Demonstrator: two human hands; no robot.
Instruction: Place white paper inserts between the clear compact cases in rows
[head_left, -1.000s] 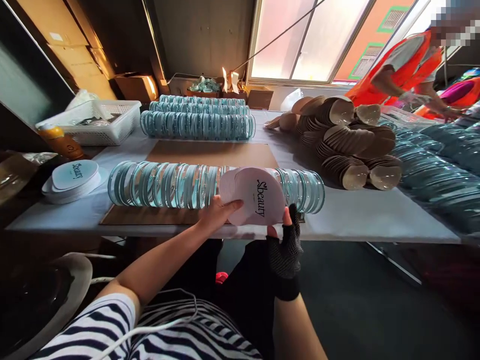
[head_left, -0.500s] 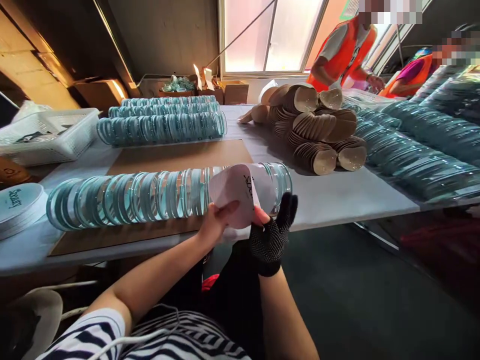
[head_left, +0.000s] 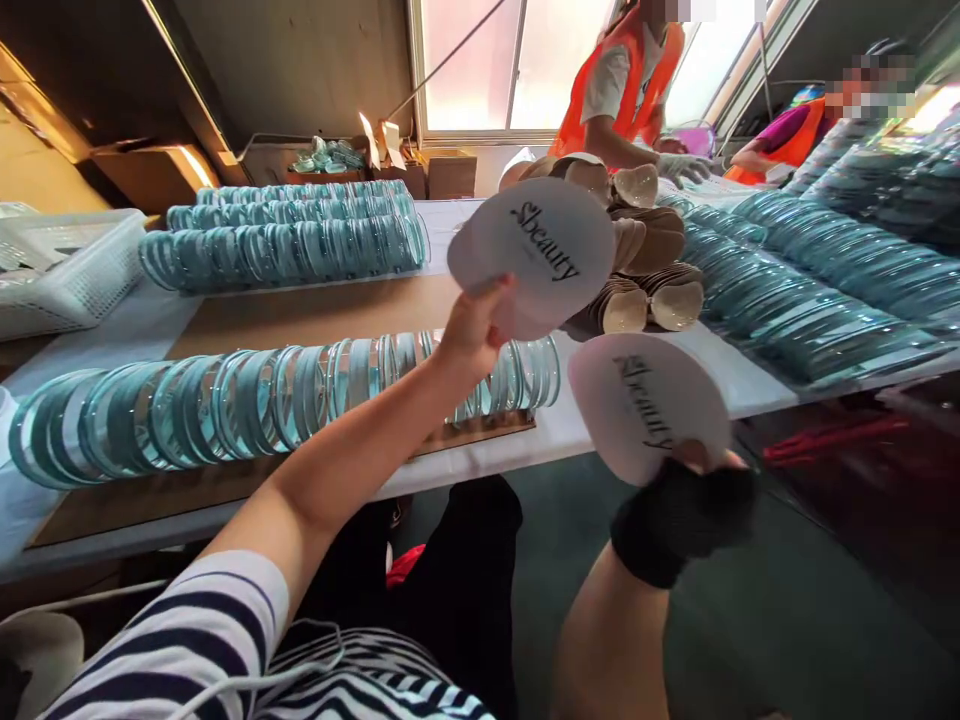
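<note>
1. The stack [head_left: 536, 255] is a fan of thin white round cards, the front one printed "Sbeauty" in black script; it is held up in the air above the table [head_left: 750, 395], in front of the brown discs [head_left: 645, 295].
2. The single card [head_left: 649, 405] is the same white round with the same lettering (here running down its face), tilted, low and to the right of the stack, over the table's near edge.
3. The left hand [head_left: 472, 330] is bare and raised, thumb and fingers closed on the stack's lower left edge.
4. The right hand [head_left: 686, 505] wears a black fingerless glove and pinches the single card at its bottom edge; the two hands are well apart.
5. Below the left arm a row of clear teal-rimmed lids [head_left: 277, 395] lies on edge on brown cardboard [head_left: 315, 315].
</note>
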